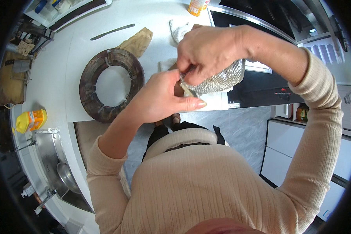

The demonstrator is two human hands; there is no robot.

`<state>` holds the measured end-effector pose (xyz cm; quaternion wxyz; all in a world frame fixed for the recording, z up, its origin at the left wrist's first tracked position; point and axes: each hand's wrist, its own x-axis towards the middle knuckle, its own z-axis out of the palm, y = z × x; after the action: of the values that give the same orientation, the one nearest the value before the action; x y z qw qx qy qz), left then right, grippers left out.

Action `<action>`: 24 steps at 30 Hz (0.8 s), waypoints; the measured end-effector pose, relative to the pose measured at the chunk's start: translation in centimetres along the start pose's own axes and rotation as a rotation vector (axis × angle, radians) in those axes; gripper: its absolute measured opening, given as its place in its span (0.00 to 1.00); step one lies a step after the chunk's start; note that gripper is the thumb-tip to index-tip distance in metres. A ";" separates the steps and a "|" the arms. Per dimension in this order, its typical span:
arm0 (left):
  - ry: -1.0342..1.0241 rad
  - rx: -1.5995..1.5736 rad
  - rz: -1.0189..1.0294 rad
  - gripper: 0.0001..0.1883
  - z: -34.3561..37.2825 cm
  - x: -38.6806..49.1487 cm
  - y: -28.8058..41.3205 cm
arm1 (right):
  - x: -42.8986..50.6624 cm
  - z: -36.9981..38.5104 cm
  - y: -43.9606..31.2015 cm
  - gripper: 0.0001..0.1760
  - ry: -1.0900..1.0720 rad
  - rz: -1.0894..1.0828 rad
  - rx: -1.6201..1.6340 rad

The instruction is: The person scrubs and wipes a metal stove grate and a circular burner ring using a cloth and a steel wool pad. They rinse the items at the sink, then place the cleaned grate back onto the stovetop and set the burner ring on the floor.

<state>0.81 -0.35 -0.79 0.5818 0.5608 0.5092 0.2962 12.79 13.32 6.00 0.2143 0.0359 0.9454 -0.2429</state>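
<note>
My right hand (207,49) grips a silvery mesh cloth (222,78), with its fingers bent down into the folds. Close against it, my left hand (161,98) holds a small pale-edged piece (187,89) between thumb and fingers; most of this piece is hidden by the hands and the mesh. To the left, a dark, brown-stained ring (89,84) lies flat on the white countertop (54,87), partly behind my left forearm. A crumpled brown sheet (139,42) touches the ring's far edge. Beyond it lies a thin metal strip-like tool (112,32).
A black cooktop (259,87) adjoins the counter at right. White cloth (177,29) lies behind my right hand, below an orange bottle (195,8). At left are a yellow bottle (32,120) and a steel sink (46,146) holding a metal bowl (66,177).
</note>
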 end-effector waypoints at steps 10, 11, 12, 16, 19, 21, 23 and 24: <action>-0.009 -0.022 0.026 0.19 0.2 0.0 -0.1 | -0.1 0.0 -0.6 0.16 0.013 0.050 -0.014; -0.008 -0.041 -0.005 0.20 0.3 0.0 0.1 | -0.2 0.0 -0.5 0.16 0.020 0.069 0.015; -0.008 -0.058 -0.031 0.20 0.2 0.1 0.5 | -0.3 0.0 -0.4 0.17 0.044 0.091 0.026; -0.031 -0.029 -0.075 0.20 0.1 -0.1 0.8 | -0.6 -0.6 -0.1 0.17 -0.047 0.144 0.061; -0.033 -0.081 -0.004 0.19 0.2 0.0 0.2 | -0.4 0.4 -0.7 0.17 0.021 0.049 -0.037; -0.032 -0.009 0.011 0.18 -0.2 0.0 0.3 | -0.2 0.4 -0.8 0.17 0.048 0.075 -0.037; -0.020 -0.048 -0.043 0.19 0.0 0.1 0.4 | -0.1 0.3 -0.2 0.17 0.054 0.112 0.032; -0.017 -0.068 -0.069 0.19 0.0 0.1 0.4 | -0.4 -0.1 -0.1 0.17 0.019 0.136 0.043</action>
<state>0.92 -0.20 -0.48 0.6148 0.5252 0.5129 0.2883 13.08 13.25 6.31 0.2206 0.1069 0.9373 -0.2478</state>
